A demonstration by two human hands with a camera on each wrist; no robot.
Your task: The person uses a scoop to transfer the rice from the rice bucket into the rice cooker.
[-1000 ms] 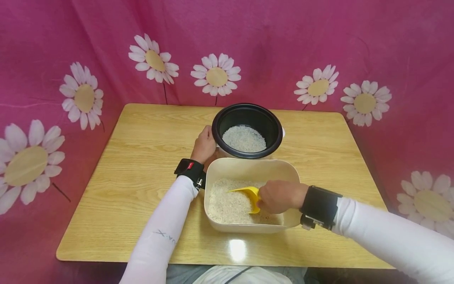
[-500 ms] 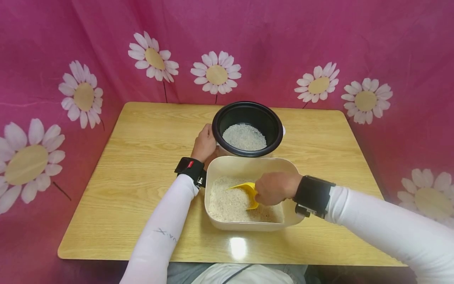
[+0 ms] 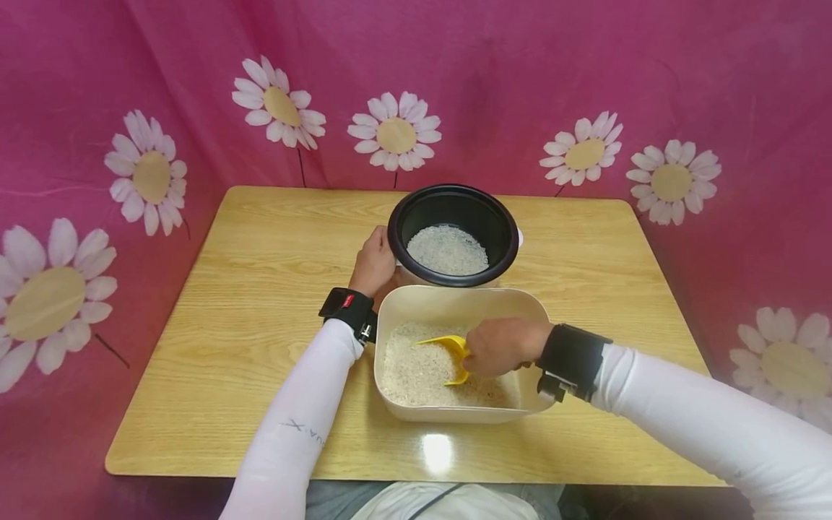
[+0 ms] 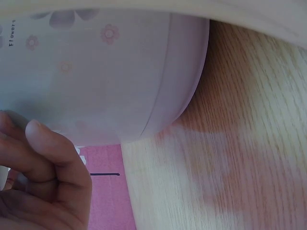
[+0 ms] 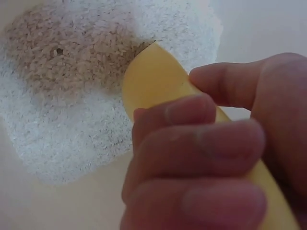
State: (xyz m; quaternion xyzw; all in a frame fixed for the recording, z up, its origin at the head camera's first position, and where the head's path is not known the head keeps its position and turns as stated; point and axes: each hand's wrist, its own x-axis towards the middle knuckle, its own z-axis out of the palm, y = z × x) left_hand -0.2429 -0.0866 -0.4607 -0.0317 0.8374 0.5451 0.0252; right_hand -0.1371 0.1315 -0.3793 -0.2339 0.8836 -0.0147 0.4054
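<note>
My right hand [image 3: 499, 347] grips the handle of a yellow scoop [image 3: 458, 348]. In the right wrist view its fingers curl round the handle, and the scoop's bowl [image 5: 156, 79] meets the rice [image 5: 91, 52]. That rice lies in a cream rectangular bin [image 3: 448, 414]. Behind the bin stands a rice cooker [image 4: 105, 72] with a black inner pot [image 3: 399, 263] and white rice [image 3: 447, 250] in the bottom. At the cooker's left side my left hand [image 3: 374, 261] holds on, fingers [image 4: 53, 148] bent near a white part partly cut off in the left wrist view.
A wooden table [image 3: 260, 303] carries both containers near its middle, with the bin close in front of the cooker. Pink cloth [image 3: 494, 87] printed with white daisies hangs round the table's back and sides.
Since a second ago my right hand and the scoop have shifted slightly up and left within the bin, mostly in the first half second. The left hand stays on the cooker.
</note>
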